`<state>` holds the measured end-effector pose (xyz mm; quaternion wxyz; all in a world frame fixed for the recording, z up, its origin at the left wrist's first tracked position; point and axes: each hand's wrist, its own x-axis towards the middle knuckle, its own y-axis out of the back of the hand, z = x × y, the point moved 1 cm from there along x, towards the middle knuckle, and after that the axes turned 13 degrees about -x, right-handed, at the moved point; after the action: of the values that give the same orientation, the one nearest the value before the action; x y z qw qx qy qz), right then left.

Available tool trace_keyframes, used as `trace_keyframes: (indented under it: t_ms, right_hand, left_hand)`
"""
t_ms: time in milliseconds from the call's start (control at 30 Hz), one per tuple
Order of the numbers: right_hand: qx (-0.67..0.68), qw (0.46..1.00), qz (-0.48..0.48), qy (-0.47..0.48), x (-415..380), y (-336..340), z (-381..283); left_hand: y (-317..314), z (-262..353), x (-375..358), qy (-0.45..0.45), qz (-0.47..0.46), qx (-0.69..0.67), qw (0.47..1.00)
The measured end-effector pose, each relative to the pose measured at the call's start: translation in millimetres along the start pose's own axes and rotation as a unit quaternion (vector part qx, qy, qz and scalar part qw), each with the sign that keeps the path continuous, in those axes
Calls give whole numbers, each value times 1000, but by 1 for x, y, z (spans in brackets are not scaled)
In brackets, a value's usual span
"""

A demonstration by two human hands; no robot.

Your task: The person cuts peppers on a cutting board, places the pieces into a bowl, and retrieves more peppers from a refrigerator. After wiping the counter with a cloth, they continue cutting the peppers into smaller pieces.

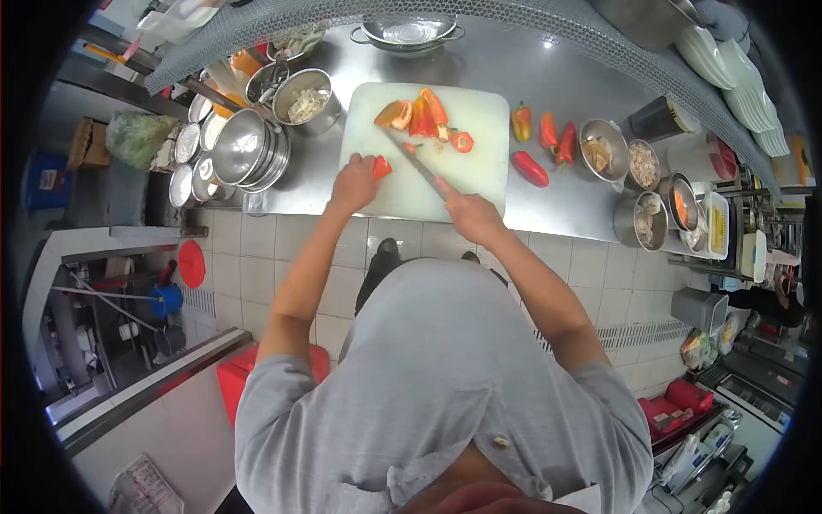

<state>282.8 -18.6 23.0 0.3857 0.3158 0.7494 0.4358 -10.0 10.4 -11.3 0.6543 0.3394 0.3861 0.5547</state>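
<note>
My left hand is closed on a red piece of bell pepper at the left side of the white cutting board. In my right hand is the handle of a kitchen knife, its blade slanting up and left across the board. A small red bit lies beside the blade. Farther back on the board rest opened orange-red pepper pieces and a cut pepper end. Whole peppers lie on the steel counter just right of the board.
Stacked steel bowls and a pot of pale shreds stand left of the board. Several food-filled bowls are at the right. A colander sits at the back. White plates are stacked upper right. A person is at the far right.
</note>
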Motion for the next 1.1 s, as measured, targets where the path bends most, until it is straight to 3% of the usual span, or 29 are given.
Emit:
trace_keyframes:
  t_ms: [133,233,333,533,733,933,1100]
  right_hand:
    - [46,996,63,-34,-21,1,1]
    - [60,995,72,-33,-28,6,-5]
    - [54,995,85,-28,-29,14,-11]
    - [12,996,89,6,-34,25,-28]
    - [-30,992,106,55,-30,35,-43]
    - [-64,989,122,61,-26,37,-46]
    - [-74,988,118,67,-23,39,-45]
  left_hand:
    - [47,21,9,-32,31,-57,997]
    - [33,17,30,-50,-9,-70,996]
    - [13,12,33,-57,38,-99,993]
    - [13,6,26,7,69,-275,959]
    - [13,13,18,49,89,-352,931]
    - [8,4,22,-10,122,-347,930]
    - [21,14,13,45,125,-379,916]
